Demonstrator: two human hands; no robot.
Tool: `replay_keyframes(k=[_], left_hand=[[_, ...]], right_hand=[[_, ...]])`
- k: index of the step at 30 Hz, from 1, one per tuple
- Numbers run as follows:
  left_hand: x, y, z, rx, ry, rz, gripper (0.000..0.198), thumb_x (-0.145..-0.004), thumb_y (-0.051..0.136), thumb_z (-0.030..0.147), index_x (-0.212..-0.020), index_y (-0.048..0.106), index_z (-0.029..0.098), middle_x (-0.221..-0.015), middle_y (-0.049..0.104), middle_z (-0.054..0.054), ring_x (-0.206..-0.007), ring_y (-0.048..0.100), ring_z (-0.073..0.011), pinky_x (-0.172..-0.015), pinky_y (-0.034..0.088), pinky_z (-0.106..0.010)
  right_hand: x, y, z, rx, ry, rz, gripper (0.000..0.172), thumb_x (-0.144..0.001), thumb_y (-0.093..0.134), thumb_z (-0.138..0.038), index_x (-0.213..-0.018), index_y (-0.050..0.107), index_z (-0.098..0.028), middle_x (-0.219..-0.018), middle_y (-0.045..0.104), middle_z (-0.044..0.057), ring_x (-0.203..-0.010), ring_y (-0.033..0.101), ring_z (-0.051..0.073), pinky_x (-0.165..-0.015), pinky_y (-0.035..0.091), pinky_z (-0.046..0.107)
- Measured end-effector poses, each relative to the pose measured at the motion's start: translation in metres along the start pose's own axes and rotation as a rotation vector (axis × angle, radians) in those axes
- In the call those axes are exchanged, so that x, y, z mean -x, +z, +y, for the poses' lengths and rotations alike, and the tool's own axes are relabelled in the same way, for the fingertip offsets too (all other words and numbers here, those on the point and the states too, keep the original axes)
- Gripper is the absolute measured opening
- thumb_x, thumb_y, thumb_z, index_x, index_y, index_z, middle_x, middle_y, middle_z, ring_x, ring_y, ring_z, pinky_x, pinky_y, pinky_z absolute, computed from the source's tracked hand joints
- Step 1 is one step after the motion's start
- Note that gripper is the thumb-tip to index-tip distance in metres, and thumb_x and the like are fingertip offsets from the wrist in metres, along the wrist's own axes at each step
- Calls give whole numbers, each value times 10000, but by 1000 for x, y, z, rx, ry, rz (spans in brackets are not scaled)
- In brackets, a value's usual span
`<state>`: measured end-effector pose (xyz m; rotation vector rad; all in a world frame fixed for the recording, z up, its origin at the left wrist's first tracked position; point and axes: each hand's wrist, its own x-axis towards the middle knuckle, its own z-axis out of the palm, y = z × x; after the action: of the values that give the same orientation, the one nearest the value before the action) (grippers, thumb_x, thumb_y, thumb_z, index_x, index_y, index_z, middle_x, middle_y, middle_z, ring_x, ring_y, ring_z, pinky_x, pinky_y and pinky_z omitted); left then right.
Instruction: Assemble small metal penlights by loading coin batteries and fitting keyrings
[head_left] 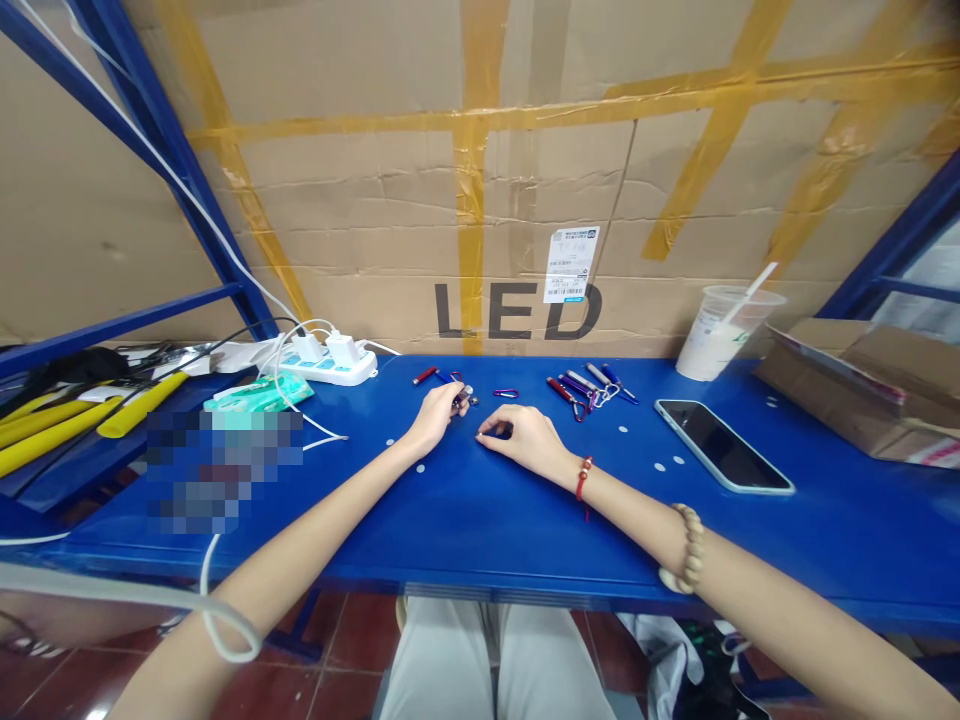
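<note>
At twelve o'clock on the blue-painted counter [465,520], my left fingers [448,396] pinch a small silver-and-dark cylindrical piece [466,392]. My right fingers [505,413], at four o'clock from it, curl into a near pinch; whether they grip anything, I can't tell. Toward one o'clock, slim red, purple, silver and blue tubes [576,384] lie grouped with carabiner clips [580,410], seemingly done. A short red tube [424,375] at eleven and a purple carabiner [505,391] at twelve lie apart, apparently left to do.

Passable along table [487,540] front; also between right hand [529,440] and phone [724,445]. Blocked farther ahead by tubes [559,388], then cardboard [375,220]; leftward by power strip [341,373]; rightward by cup [709,342] and box [832,400].
</note>
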<state>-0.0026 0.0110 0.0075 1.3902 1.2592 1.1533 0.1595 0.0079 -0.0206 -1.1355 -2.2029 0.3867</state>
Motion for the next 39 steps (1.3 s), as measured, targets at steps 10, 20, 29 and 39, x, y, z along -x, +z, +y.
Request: replay_keyframes(k=[10,20,29,39], left_hand=[[10,7,6,-88,-67,-112,313,-801,365,236,-496,369,167,-439,258,62,-390,206,-53,-419,168,-211],[8,7,-5,-15,-70,-167,354,-832,392,323,-513,357,174,-439,236,65,-373,166,-45,-394,128,-201],[0,-2,3,90,-170,-77,328,-810,387,328,-523,328,182,-419,225,72,-334,156,-37,-364,91,-187],[-5,-12,5,284,-110,-4,235,-798,304,300,-597,346,186,-443,305,59,-335,217,-48,-345,139,-161]], right_hand=[[4,-6,-10,-168,-216,431,159,-833,577,-272,-840,720,-204,-871,723,25,-744,657,134,-557,482,209],[7,-10,-16,-159,-179,321,216,-842,528,-300,-839,727,-217,-943,708,43,-854,651,167,-552,499,223],[2,-12,-9,-115,-29,270,258,-840,529,-356,-1026,619,-201,-1066,636,50,-654,622,108,-596,493,232],[-7,-11,29,267,-48,65,407,-859,498,-410,-1210,566,-216,-1296,520,100,-1208,442,265,-993,333,465]])
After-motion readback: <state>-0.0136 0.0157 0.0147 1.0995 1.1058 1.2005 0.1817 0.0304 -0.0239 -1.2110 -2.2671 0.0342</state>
